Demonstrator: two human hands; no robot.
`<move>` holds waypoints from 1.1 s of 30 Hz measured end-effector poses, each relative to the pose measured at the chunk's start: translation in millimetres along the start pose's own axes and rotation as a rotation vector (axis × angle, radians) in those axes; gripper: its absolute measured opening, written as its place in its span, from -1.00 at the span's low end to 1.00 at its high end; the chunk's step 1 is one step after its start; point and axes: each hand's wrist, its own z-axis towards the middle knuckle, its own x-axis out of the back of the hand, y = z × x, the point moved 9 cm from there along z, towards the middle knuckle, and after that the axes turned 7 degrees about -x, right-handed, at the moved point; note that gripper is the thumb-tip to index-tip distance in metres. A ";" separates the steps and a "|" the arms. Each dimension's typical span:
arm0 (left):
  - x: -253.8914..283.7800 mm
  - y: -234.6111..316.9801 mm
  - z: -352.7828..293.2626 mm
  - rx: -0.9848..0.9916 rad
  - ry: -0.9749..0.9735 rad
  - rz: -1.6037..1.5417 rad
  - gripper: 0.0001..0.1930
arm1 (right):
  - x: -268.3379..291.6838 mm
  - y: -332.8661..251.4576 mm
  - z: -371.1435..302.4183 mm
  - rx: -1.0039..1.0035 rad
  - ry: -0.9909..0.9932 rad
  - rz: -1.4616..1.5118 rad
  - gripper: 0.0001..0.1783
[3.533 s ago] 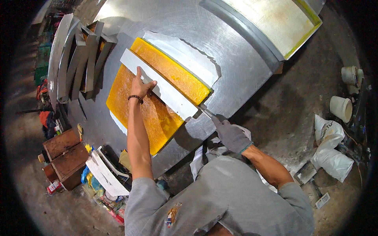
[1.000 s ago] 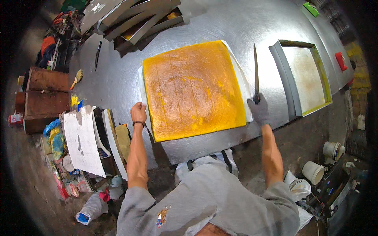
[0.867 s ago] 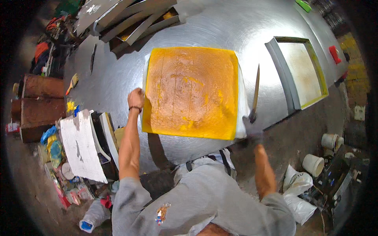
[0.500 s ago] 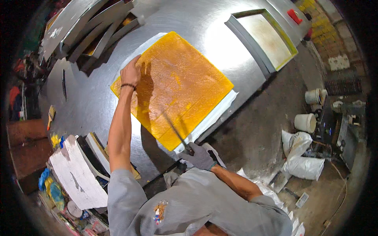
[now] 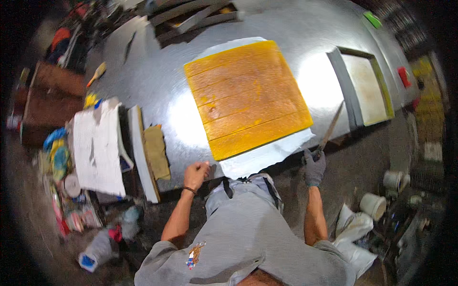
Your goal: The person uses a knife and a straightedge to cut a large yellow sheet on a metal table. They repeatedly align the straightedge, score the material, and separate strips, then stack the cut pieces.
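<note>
A square yellow-orange slab (image 5: 248, 95) with a rough, glossy top lies on a white sheet (image 5: 267, 155) on the metal table. Several nearly parallel lines run across its face. My right hand (image 5: 315, 169), in a grey glove, is closed round the handle of a long knife (image 5: 331, 125). The blade points up and away, right of the slab and apart from it. My bare left hand (image 5: 195, 175), with a dark bracelet at the wrist, is by the table's front edge, just left of the sheet's near corner. Its fingers are loosely bent, and I see nothing in them.
A shallow frame (image 5: 350, 88) with a pale panel stands on the right, near a red object (image 5: 404, 76) and a green one (image 5: 372, 20). Grey metal strips (image 5: 191, 21) lie at the back. A brush (image 5: 97, 74) and a white board (image 5: 98, 150) are on the left.
My left hand has come off the slab's far-left edge, back to the table's front edge. The knife has left the slab's near corner and moved right. The whole view has turned.
</note>
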 end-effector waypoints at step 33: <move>152.4 41.5 -8.0 -0.452 -0.514 -1.385 -0.20 | -129.8 -89.9 -177.5 0.035 -0.401 0.239 -0.79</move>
